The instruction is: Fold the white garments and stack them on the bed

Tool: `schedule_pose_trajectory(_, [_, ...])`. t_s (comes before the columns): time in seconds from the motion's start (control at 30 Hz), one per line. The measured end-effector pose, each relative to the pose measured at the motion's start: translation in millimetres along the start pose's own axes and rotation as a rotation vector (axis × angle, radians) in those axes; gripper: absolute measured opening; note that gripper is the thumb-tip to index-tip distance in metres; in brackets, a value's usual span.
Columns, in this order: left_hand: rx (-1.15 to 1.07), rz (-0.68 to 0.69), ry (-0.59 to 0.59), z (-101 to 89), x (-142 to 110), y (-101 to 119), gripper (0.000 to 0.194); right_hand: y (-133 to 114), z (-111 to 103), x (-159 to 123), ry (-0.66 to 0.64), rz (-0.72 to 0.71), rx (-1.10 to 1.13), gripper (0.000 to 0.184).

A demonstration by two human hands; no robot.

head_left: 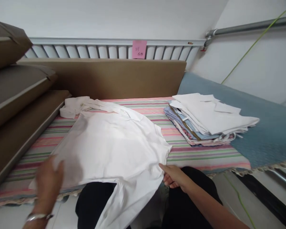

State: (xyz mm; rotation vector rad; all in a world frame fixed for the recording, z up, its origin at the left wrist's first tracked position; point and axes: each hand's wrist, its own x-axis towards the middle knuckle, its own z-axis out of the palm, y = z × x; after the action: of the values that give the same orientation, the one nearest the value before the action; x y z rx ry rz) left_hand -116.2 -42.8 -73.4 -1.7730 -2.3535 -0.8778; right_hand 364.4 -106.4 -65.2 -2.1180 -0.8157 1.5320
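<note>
A white long-sleeved shirt [109, 143] lies spread on the striped cloth, its hem toward the left and its collar end toward the right. One sleeve stretches along the far side with its cuff bunched at the left; the other hangs over the near edge between my knees. My right hand [173, 176] pinches the shirt near its shoulder, thumb on top. Over the near hem corner is my left hand [49, 178], blurred by motion, with thumb and forefinger apart. Whether it touches the fabric is unclear.
A stack of folded clothes [212, 117], white on top, sits at the right. Brown cushions [16, 127] are piled on the left, and a brown panel [121, 76] stands behind. Beneath the shirt is a striped cloth [205, 159]; a blue cover [264, 136] lies farther right.
</note>
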Motion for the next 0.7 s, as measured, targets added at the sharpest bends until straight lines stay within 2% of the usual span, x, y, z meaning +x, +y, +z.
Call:
schedule_pose_trajectory(0.03, [-0.037, 0.153, -0.029, 11.2, -4.0, 29.8, 0.045, 0.6, 3.1, 2.9, 0.033, -0.009, -0.006, 0.035])
schedule_pose_trajectory(0.1, [-0.072, 0.4, -0.24, 36.0, -15.1, 83.3, 0.045, 2.9, 7.5, 7.3, 0.088, -0.036, -0.032, 0.027])
schedule_pose_trajectory(0.17, [-0.003, 0.552, -0.446, 55.8, -23.8, 114.8, 0.047, 5.5, 6.9, 9.3, 0.113, -0.068, -0.05, 0.022])
schedule_pose_trajectory(0.2, [0.043, 0.568, -0.511, 61.7, -25.1, 119.3, 0.048, 6.4, 4.3, 9.3, 0.121, -0.08, -0.072, 0.022])
schedule_pose_trajectory(0.27, [0.138, 0.51, -0.548, 64.4, -19.7, 108.0, 0.05, 6.7, -4.7, 7.5, 0.131, -0.096, -0.165, 0.023])
schedule_pose_trajectory(0.37, [0.23, 0.363, -0.492, 54.6, -2.2, 69.6, 0.053, 1.4, -21.6, -0.7, 0.141, -0.115, -0.492, 0.026])
schedule_pose_trajectory(0.43, [0.236, 0.328, -0.449, 48.4, 3.8, 56.8, 0.055, -7.4, -26.8, -8.4, 0.24, -0.224, -0.723, 0.025])
schedule_pose_trajectory(0.5, [0.204, 0.376, -0.401, 48.9, 0.6, 65.0, 0.055, -20.3, -20.3, -13.1, 0.385, -0.436, -0.837, 0.023])
schedule_pose_trajectory(0.57, [0.143, 0.489, -0.389, 56.8, -8.0, 88.5, 0.054, -34.7, -1.2, -9.4, 0.472, -0.714, -0.819, 0.026])
schedule_pose_trajectory(0.63, [0.077, 0.615, -0.442, 67.6, -14.8, 112.2, 0.052, -45.9, 23.1, 6.2, 0.448, -0.994, -0.792, 0.033])
schedule_pose_trajectory(0.7, [0.052, 0.672, -0.496, 75.6, -12.5, 121.6, 0.053, -48.9, 40.4, 31.9, 0.41, -1.158, -0.847, 0.041])
